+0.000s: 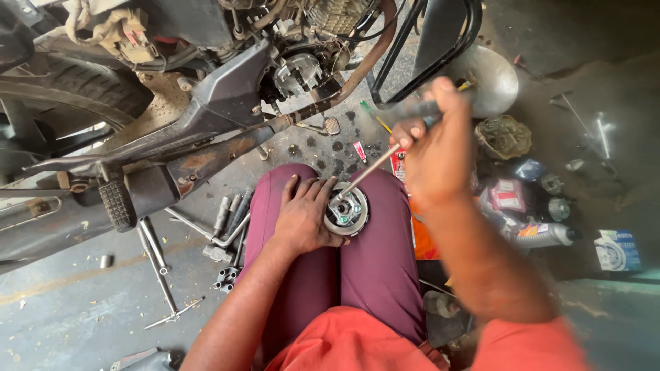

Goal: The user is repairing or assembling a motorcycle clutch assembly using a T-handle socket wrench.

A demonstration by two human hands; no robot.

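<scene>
Right hand [436, 154] clenched on screwdriver [371, 167], tip in round clutch part [346, 209] under left hand [302, 216] fingers, pressed flat.

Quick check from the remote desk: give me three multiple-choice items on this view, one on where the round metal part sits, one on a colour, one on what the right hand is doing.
1. Where does the round metal part rest?
A. on the floor
B. on the person's knees
C. on the motorcycle seat

2. What colour are the trousers?
A. maroon
B. blue
C. grey

3. What is the state of the right hand?
A. open and empty
B. flat on the floor
C. closed around the handle of a long tool

Answers:
1 B, it sits between the knees, steadied by the left hand.
2 A, both legs are dark red-purple.
3 C, the fist grips the handle and the shaft tip meets the part's centre.
</scene>
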